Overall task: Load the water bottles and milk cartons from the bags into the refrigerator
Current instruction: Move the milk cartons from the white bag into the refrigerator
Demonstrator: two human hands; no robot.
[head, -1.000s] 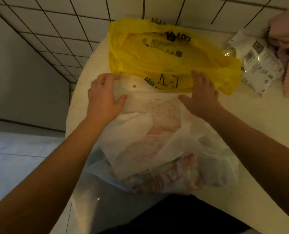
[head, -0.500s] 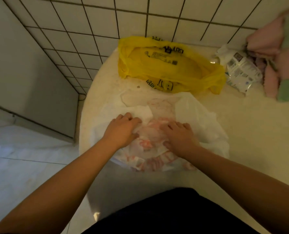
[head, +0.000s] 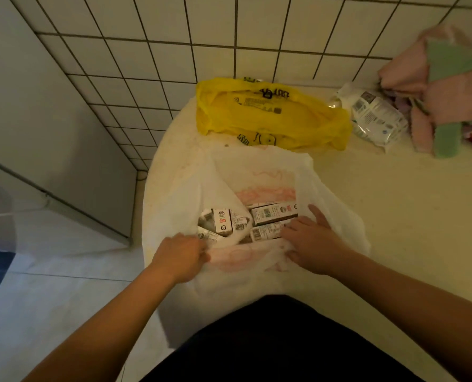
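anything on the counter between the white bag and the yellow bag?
Head view: white bag nearly meets yellow bag; only bare counter and one small dark speck between.

dim rm: white tiled wall (head: 157,59), beige counter (head: 395,216), pale floor (head: 36,293).

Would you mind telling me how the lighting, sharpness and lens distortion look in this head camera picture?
Head view: dim, warm yellowish light with no glare; the wall tiles bow outward, a wide-angle effect; the milk cartons in the white bag are soft, so their print is unreadable; the left hand is slightly blurred, the right hand a little sharper; the yellow bag shows legible black marks.
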